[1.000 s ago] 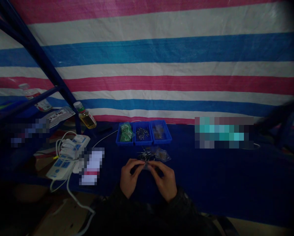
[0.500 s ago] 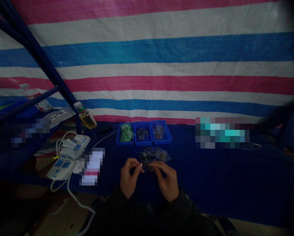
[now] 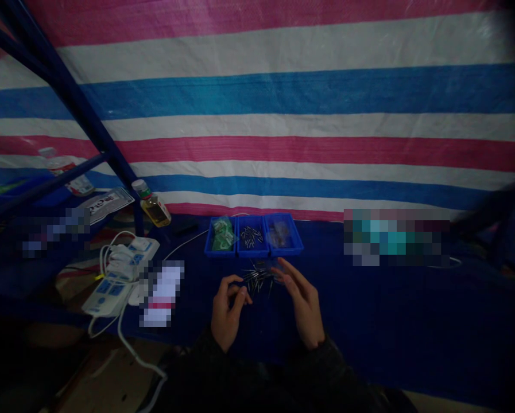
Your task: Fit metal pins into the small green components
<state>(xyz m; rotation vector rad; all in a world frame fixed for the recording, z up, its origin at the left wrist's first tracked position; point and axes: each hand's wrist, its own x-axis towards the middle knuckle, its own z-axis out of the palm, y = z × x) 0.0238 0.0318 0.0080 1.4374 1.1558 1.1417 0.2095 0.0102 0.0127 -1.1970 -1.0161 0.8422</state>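
A striped tarpaulin [image 3: 283, 92] is hanging behind the blue-covered table [image 3: 369, 327], three blue trays [image 3: 254, 236] are standing on it, and loose metal pins [image 3: 257, 280] are lying nearer, between the open right hand [image 3: 304, 304] and the curled left hand [image 3: 227, 312], whose grip I cannot tell.

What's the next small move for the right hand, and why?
Probably pick a single piece from the loose pile of small metal pins. The right hand is open and looks empty, right beside the pile. The left hand is pinched, though I can't tell what it holds, so the right looks like the free one.
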